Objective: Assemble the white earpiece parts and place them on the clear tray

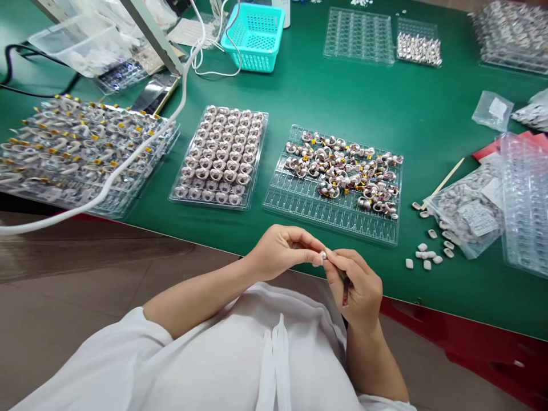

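Note:
My left hand (pixel 282 250) and my right hand (pixel 358 285) meet at the table's front edge, fingertips pinched together on one small silvery part (pixel 324 255). My right hand also grips a thin dark tool (pixel 345 290) that points down along the palm. Just beyond my hands lies a clear tray (pixel 312 205) with a loose heap of small pinkish parts (pixel 346 171) on its far half. To its left a second clear tray (pixel 221 155) holds neat rows of the same kind of parts.
A stack of filled trays (pixel 77 151) sits far left under a white cable (pixel 141 142). Loose white pieces (pixel 428 254), a bag of parts (pixel 468 208) and empty trays (pixel 526 200) lie right. A teal basket (pixel 254 35) stands at the back of the green mat (pixel 428 114).

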Tool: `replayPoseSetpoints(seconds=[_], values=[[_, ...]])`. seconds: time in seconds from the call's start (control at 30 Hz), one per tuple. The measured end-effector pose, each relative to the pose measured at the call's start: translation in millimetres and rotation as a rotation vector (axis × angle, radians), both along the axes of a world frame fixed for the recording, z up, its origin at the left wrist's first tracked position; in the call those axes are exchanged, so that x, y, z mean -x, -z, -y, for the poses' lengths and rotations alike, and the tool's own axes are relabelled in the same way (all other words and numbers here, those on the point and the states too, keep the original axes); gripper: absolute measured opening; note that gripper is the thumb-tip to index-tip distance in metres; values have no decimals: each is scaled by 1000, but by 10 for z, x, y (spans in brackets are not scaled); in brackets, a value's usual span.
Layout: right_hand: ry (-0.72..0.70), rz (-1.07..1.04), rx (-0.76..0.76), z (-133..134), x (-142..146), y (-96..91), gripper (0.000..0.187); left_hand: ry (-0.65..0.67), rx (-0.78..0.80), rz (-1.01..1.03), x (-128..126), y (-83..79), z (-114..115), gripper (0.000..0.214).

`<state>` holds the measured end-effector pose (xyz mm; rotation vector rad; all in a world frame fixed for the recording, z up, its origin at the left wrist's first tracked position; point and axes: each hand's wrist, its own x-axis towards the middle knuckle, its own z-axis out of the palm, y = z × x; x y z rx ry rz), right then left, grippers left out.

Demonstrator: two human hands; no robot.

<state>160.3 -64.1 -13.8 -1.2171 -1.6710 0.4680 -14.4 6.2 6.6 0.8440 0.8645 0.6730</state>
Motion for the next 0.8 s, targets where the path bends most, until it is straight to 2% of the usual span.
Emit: replayPoseSetpoints(seconds=[0.07,0.17,0.33,0.5,0.8], values=[[-93,-51,58,-6,-27,-58,28,100,93,37,43,-5,-67,28],[-199,-127,126,-5,-43,-126,31,233,148,74,91,7,-143,33],[-242,-193,151,21,-35,-113,32,327,134,87,117,35,-147,33],[-249,-223,152,24,-14,-96,29,320,151,97,129,59,-107,33],[-256,-264,178,24,34,-57,34,287,152,116,169,106,-96,30]])
